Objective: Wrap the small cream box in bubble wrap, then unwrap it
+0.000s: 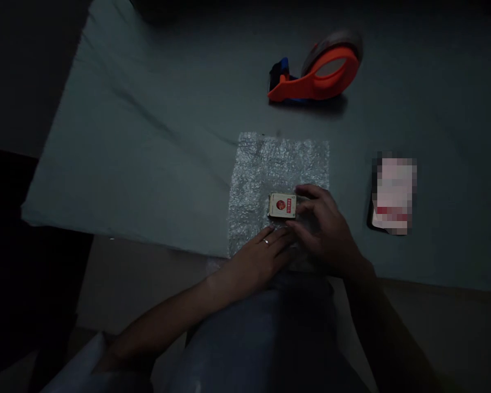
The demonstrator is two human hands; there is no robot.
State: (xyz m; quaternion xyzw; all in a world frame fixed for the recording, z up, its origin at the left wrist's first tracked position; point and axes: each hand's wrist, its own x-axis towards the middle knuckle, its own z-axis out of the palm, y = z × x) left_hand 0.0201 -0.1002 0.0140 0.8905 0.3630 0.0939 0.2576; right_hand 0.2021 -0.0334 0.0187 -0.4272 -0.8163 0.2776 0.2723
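A small cream box [282, 206], with a round red picture and a red label on its top, lies flat on a sheet of bubble wrap [251, 174]. My right hand [323, 226] is at the box's right end, fingers curved and spread apart; a fingertip meets or nearly meets the edge. Just below the box, my left hand [265, 251] rests palm down on the wrap's near part, fingers stretched out, with a ring on one of them. The wrap's lower edge is partly hidden by both hands.
Beyond the wrap stands an orange tape dispenser [319, 79] with a roll of tape and a blue-and-black cutter end. To the right lies a phone-shaped item [394, 196], its face pixelated. A pale cloth covers the table [147, 164], whose near edge runs before my body. The light is dim.
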